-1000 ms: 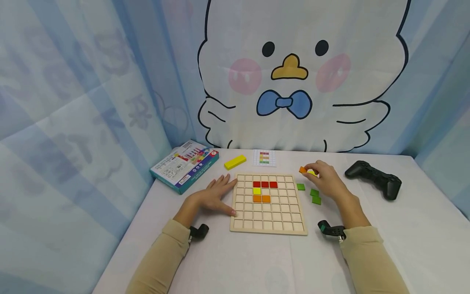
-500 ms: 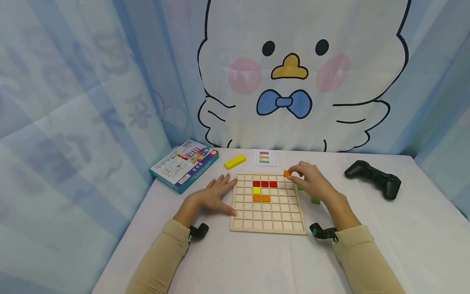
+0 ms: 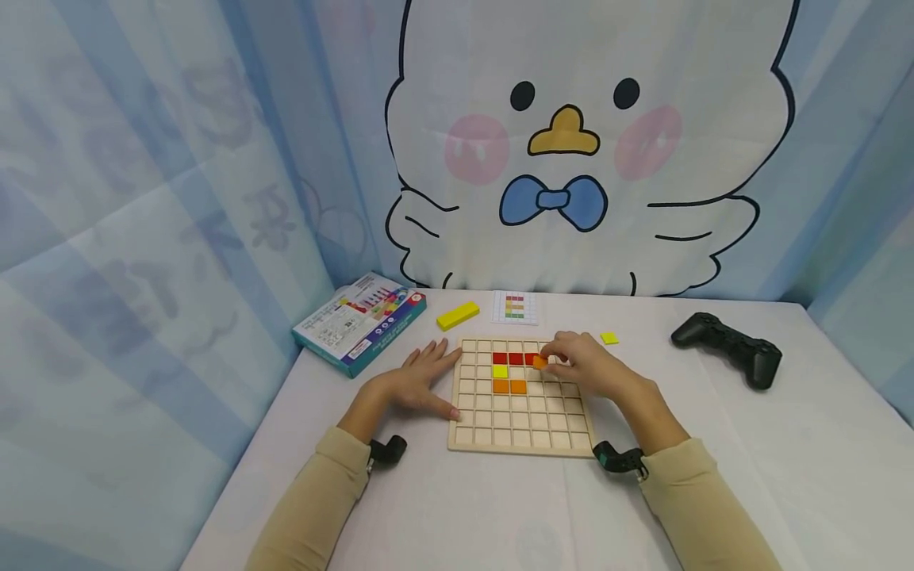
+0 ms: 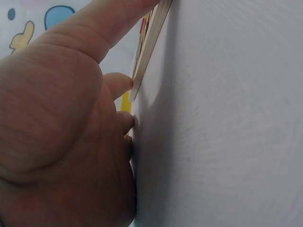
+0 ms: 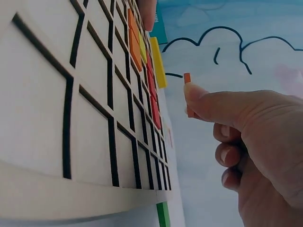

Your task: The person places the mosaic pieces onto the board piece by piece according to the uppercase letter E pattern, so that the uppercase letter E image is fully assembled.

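Observation:
A square wooden grid board (image 3: 523, 454) lies on the table. Three red tiles (image 3: 515, 358) form a row in it, with one yellow tile (image 3: 500, 371) below and two orange tiles (image 3: 509, 386) under that. My right hand (image 3: 589, 366) is over the board's upper right part, pinching another orange tile (image 5: 187, 94) between thumb and finger. The right wrist view has this tile apart from the grid surface. My left hand (image 3: 417, 381) lies with fingers spread at the board's left edge, thumb and index fingertip touching it.
Behind the board are a yellow block (image 3: 458, 316) and a pattern card (image 3: 515, 308). A game box (image 3: 359, 323) stands back left, a black game controller (image 3: 726, 350) at right. A loose yellow tile (image 3: 609, 338) lies beyond my right hand; a green tile (image 5: 163, 215) lies beside the board.
My right hand has carried the orange tile leftward from beside the board to over its upper right squares. The loose yellow tile is now uncovered. My left hand has stayed put.

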### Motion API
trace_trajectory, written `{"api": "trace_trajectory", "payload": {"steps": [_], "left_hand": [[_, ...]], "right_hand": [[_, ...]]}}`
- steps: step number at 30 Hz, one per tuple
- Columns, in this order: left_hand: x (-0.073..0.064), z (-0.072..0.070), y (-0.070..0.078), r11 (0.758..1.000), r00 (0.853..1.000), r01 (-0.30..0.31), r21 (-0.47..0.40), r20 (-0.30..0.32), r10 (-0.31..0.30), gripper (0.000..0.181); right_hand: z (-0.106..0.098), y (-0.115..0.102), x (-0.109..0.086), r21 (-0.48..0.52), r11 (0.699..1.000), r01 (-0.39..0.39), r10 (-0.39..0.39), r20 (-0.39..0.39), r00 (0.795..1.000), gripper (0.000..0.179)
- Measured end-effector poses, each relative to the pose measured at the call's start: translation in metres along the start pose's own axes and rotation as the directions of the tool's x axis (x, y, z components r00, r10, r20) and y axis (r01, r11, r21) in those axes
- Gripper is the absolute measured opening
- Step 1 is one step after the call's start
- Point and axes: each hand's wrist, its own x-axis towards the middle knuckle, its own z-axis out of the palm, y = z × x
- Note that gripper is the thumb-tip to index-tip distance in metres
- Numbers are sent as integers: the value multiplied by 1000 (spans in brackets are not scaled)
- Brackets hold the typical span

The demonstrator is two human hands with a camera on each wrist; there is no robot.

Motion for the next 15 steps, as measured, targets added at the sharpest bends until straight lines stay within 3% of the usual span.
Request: {"api": "trace_trajectory", "payload": {"steps": [6, 15], "left_hand": [[2, 0, -1, 1000, 1000, -6, 6, -1, 6, 121], [4, 1, -2, 1000, 1000, -8, 14, 1, 8, 122]], "right_hand": [[5, 0, 2, 17, 999, -35, 34, 85, 996, 19], [9, -6, 2, -11, 1000, 5, -4, 125, 992, 16]]}}
